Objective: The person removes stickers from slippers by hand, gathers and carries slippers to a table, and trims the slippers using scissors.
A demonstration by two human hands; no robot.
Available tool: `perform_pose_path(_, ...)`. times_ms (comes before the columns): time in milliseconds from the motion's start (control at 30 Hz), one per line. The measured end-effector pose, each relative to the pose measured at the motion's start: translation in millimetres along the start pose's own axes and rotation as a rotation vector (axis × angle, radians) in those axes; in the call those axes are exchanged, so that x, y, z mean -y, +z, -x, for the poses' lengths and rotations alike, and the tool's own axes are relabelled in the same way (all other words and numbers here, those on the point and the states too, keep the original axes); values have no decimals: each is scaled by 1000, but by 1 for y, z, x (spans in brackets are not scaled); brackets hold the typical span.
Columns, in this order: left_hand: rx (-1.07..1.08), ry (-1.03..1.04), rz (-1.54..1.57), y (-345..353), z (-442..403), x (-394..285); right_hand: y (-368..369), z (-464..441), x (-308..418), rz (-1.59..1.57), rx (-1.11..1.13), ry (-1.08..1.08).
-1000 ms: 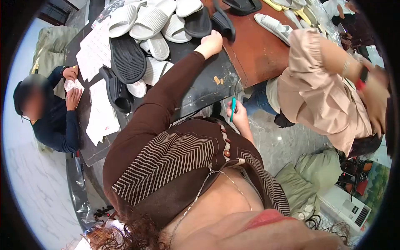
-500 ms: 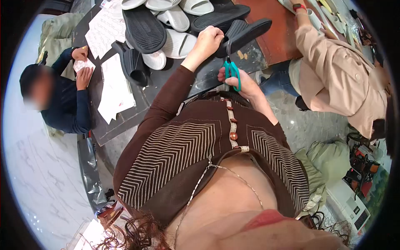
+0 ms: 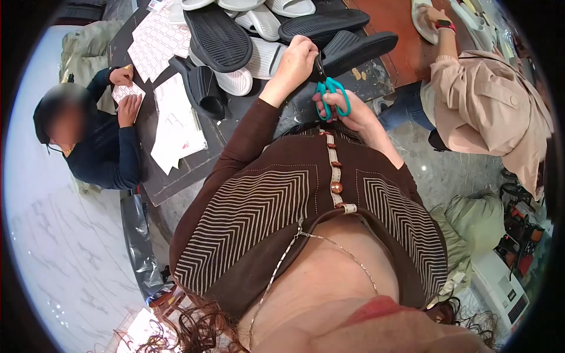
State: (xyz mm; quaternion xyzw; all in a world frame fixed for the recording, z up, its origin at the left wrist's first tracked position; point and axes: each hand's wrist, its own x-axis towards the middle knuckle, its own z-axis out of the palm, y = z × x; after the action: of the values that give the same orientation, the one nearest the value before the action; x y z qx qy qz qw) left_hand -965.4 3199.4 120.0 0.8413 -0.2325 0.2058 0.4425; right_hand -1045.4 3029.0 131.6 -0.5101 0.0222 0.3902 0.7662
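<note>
My right hand (image 3: 354, 112) grips a pair of scissors (image 3: 336, 95) by their teal handles. The dark blades point up toward my left fingertips. My left hand (image 3: 297, 63) is closed in a pinch beside the blades; whatever lies between its fingertips is too small to make out. Just right of that hand, a black slide slipper (image 3: 360, 53) lies on the dark table (image 3: 282, 125), close to the blade tips. Another black slipper (image 3: 323, 25) is behind it. To the left, a black slipper sole (image 3: 219, 41) faces up over pale grey slippers (image 3: 265, 57).
Printed paper sheets (image 3: 176, 120) and a black slipper (image 3: 203, 91) lie on the table's left. A person in dark clothes (image 3: 109, 150) writes there. At right, a person in a beige jacket (image 3: 488, 106) touches a pale slipper (image 3: 425, 23) on a reddish-brown surface (image 3: 394, 32).
The scissors' blades have risen closer to my left fingertips, and their handles are turned more. The view shifts slightly. The right-hand person's hand now rests by a pale slipper.
</note>
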Motion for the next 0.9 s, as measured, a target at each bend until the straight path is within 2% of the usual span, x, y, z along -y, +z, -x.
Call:
perform_pose_path(200, -35, -32, 15, -1, 5, 1, 6, -10, 5, -37, -49, 13)
perform_pose_path(467, -72, -47, 51, -7, 8, 6, 14, -14, 0, 220, -214, -41)
perform_pose_path(633, -50, -49, 52, -16, 13, 10, 8, -8, 1, 242, -268, -180)
perform_pose_path(767, -140, -75, -160, -31, 3, -4, -1, -3, 25, 316, -391, -293)
perform_pose_path(867, -173, 101, -664, -36, -9, 1, -6, 1, 32, 414, -509, -368)
perform_pose_path(900, -177, 105, -664, -35, -9, 8, -6, 1, 31, 505, -576, -417)
